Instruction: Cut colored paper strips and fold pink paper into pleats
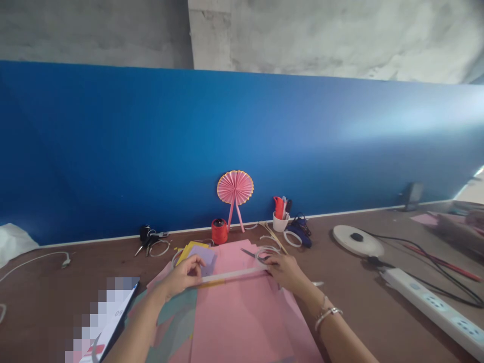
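A narrow white strip [234,275] runs nearly level between my two hands, above pink paper sheets [238,312]. My left hand [185,273] pinches its left end, beside a lilac sheet [202,254] and a yellow sheet [185,252]. At the other end, my right hand [282,270] has its fingers closed on the strip. Scissors [247,252] with dark blades point left from beside the right fingers, next to a pale ring [267,250] like a tape roll. Whether the right hand also touches the scissors, I cannot tell. Green paper [177,315] shows below my left hand.
Behind the paper stand a pink pleated paper fan [235,188], a red spool-like container [219,232] and a white cup [280,222] with pens. Keys [149,237] lie left. A power strip [434,307] with cables and a round white disc [357,240] lie right. A blue partition [170,146] rises behind.
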The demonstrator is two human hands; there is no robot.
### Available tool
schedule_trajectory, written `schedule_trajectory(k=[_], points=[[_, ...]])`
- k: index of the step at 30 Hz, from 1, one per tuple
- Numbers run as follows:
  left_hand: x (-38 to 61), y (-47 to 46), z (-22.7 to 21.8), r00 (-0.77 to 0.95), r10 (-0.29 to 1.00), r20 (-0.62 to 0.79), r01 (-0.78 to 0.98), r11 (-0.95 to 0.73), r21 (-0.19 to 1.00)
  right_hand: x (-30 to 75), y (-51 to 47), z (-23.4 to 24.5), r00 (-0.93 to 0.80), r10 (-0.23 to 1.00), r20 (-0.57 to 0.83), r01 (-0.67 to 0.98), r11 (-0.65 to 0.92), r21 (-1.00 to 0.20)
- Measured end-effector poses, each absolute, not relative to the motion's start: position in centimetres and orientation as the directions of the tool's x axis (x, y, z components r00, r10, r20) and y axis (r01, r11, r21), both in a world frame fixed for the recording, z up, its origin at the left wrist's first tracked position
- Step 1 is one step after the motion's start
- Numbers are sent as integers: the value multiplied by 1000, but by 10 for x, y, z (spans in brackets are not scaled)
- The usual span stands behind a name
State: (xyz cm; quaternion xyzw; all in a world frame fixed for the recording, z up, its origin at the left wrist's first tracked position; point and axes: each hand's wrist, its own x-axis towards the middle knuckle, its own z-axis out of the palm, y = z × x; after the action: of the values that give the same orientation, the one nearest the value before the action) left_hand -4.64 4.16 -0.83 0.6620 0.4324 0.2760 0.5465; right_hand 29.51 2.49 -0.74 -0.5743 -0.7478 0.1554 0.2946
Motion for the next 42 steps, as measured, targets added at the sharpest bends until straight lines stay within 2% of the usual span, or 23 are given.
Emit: schedule_trajectory(k=[5,9,12,16,18,22,24,26,29,33,37,42], points=[[-41,38,1,430,902,-47,205,-47,978,293,25,-9,-31,977,210,624,183,-760],[-35,34,7,423,906,6,166,-84,983,284,24,-3,84,987,137,494,78,-866],[-36,34,5,434,901,13,163,-92,982,287,25,2,155,983,101,415,28,-910],[-42,37,0,438,899,-18,111,-34,993,318,27,10,400,903,158,411,-23,-911],[-43,38,-2,484,874,-38,66,7,998,333,27,13,463,864,196,537,-98,-838],[-39,37,-1,555,830,-56,30,47,998,339,25,10,365,893,264,861,-216,-460],[-39,35,2,555,830,-66,16,69,997,331,22,7,324,908,266,918,-234,-321],[-40,32,6,541,838,-66,-4,81,997,322,20,5,321,907,272,936,-259,-238],[-44,29,12,538,841,-60,-49,103,994,310,20,5,225,929,294,964,-168,-207],[-48,28,10,597,802,-34,-145,149,978,300,20,6,0,986,165,966,43,-254],[-51,30,5,611,792,-1,-225,175,959,297,20,5,-55,993,106,970,78,-229],[-52,32,1,590,807,40,-302,174,937,287,16,10,-90,984,151,968,122,-220]])
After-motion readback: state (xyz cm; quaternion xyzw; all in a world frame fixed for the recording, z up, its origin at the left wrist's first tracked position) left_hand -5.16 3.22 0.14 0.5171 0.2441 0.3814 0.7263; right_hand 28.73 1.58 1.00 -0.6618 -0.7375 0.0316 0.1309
